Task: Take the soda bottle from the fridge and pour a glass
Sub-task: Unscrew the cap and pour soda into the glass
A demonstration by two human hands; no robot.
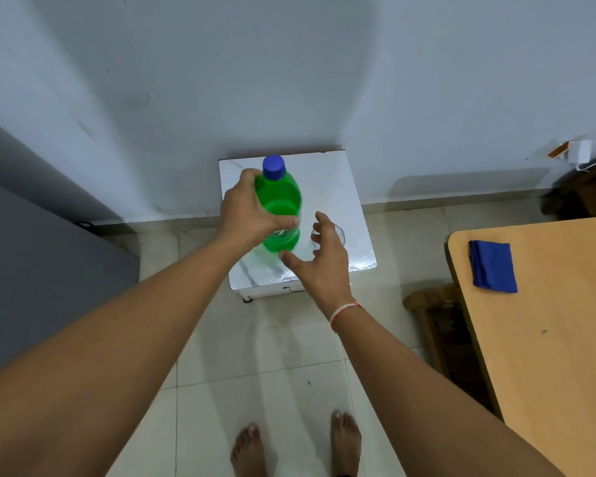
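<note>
A green soda bottle with a blue cap stands upright over a small white marble-patterned table by the wall. My left hand is wrapped around the bottle's middle from the left. My right hand hovers just right of the bottle's base with fingers spread and nothing in it. A clear drinking glass stands on the small table behind my right hand, mostly hidden by the fingers.
A grey fridge side fills the left. A wooden table with a folded blue cloth stands at the right, a wooden chair beside it. My bare feet are on the tiled floor below.
</note>
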